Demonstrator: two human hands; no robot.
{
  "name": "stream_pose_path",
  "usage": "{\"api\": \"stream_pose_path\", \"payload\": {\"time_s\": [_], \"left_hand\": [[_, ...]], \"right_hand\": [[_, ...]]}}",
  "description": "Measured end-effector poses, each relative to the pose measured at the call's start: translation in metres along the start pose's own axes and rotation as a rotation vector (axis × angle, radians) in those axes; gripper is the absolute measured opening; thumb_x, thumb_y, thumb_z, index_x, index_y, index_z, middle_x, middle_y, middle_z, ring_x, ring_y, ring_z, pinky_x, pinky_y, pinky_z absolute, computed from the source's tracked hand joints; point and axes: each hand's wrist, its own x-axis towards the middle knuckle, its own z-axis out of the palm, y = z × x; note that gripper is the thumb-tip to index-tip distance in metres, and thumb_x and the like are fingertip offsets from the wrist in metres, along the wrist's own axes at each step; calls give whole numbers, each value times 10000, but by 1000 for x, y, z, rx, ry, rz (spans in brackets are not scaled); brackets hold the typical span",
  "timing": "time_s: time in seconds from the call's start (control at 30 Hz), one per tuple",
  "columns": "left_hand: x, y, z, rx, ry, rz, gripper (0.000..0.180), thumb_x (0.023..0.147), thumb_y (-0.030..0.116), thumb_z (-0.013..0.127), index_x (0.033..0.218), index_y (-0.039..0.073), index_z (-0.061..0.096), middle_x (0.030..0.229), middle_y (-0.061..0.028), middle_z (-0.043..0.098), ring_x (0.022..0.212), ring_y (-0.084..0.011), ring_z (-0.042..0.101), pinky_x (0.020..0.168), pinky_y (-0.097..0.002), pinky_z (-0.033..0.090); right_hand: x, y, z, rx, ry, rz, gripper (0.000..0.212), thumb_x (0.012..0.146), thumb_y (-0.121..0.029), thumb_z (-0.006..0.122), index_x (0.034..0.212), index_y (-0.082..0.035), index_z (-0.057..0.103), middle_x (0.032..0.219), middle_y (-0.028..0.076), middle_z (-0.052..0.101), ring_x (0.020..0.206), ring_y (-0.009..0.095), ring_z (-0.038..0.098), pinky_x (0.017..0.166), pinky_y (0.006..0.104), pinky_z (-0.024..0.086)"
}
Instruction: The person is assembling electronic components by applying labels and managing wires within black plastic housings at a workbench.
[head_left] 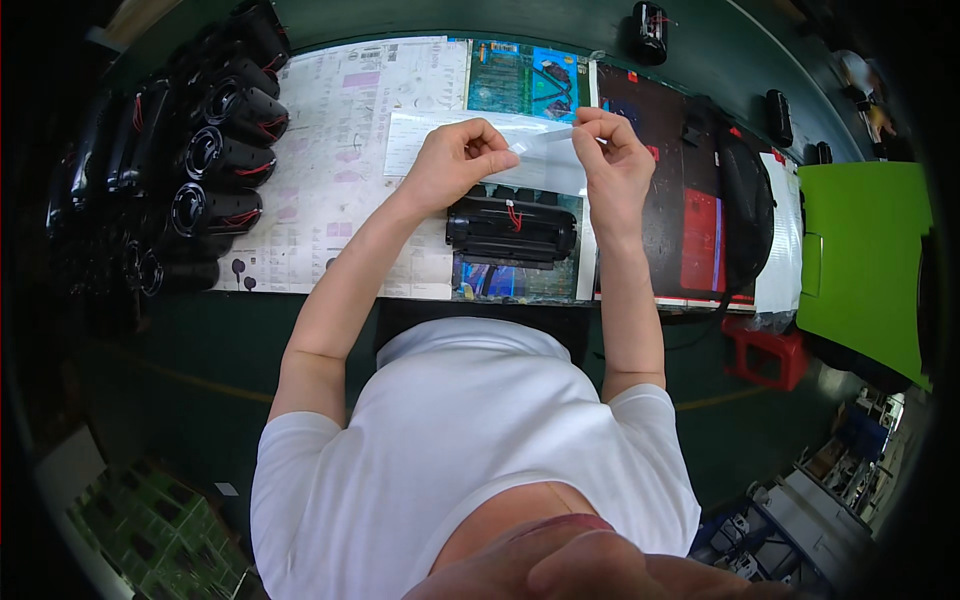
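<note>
A thin, see-through strip of film (552, 137) is stretched between my two hands, above the bench. My left hand (458, 165) is closed, pinching a small whitish end of it between thumb and forefinger. On the other side my right hand (615, 165) pinches the strip's opposite end, its fingers curled. Beneath the hands lies a pale sheet (405, 140), partly covered by them. Nearer to me, a black tube-shaped housing (510, 230) rests on its side, with thin red wires (514, 214) at its middle. Neither hand touches that housing.
Several similar black housings (225, 158) with red wires stand crowded at the left. One more housing (650, 32) lies beyond the bench. A black bag-like thing (746, 210) sits at the right, near a green panel (862, 260). A red stool (768, 355) stands below.
</note>
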Motion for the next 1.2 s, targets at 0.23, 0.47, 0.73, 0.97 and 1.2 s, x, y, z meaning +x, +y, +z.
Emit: {"api": "stream_pose_path", "payload": {"time_s": [0.23,0.47,0.73,0.97,1.2], "left_hand": [[-8,-2,-4,-65,53,69,135,972,141,811,941,37,731,852,35,682,768,-43,565,736,-234,493],[-33,4,-3,-7,35,11,155,962,144,806,898,36,713,828,46,653,759,-35,538,708,-232,463],[-64,15,4,376,246,276,125,877,118,824,858,46,724,834,-41,634,854,-199,568,804,-370,496],[-90,15,18,621,368,468,123,821,60,844,837,64,722,895,-54,591,947,-276,511,819,-412,446],[-93,15,25,716,427,546,178,791,-9,857,835,55,697,876,-66,579,909,-284,535,784,-415,444]], "right_hand": [[-24,2,-8,173,-57,189,62,973,-38,767,1001,18,762,1186,81,754,1014,103,671,936,283,533],[-53,-2,-11,294,-72,275,57,987,-19,769,1036,11,768,1162,54,765,988,85,660,940,262,514],[-78,3,-13,236,-54,242,35,970,1,765,1002,9,752,1136,48,757,1020,106,663,945,273,507],[-102,9,-14,-159,-20,-114,89,904,14,785,944,-17,711,1116,88,750,1021,209,700,939,328,527],[-105,8,-11,-246,-13,-260,125,882,33,790,943,-30,700,1091,96,746,1008,243,709,915,353,535]]}}
